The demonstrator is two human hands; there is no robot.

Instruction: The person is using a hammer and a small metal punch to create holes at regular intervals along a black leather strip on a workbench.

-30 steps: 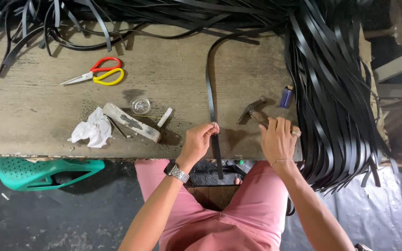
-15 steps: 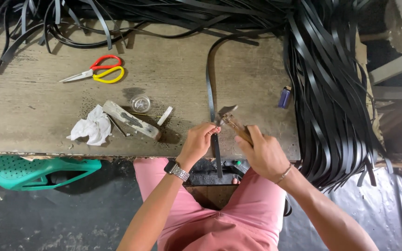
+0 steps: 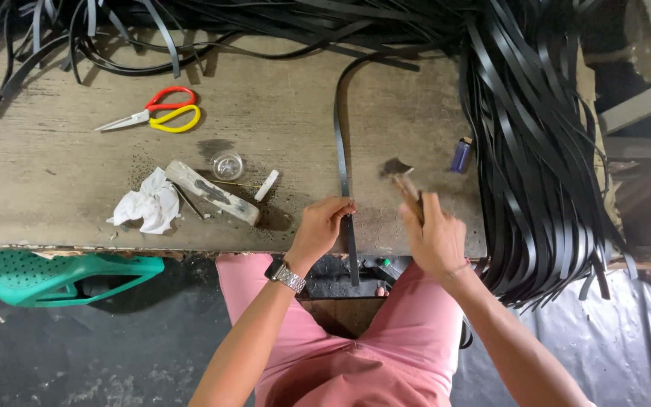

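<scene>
1. Near the desk (image 3: 77, 196) front edge, the left hand (image 3: 324, 226) pinched a black strap (image 3: 339, 151) flat.
2. Right of the strap, the right hand (image 3: 435, 234) was closed around a small hammer (image 3: 404, 185).
3. Left of the strap lay scissors (image 3: 156, 117).

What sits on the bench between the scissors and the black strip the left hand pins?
In the head view, bare bench between the scissors and the black strip. The small clear round lid and white stub lie lower, nearer the left hand.
</scene>
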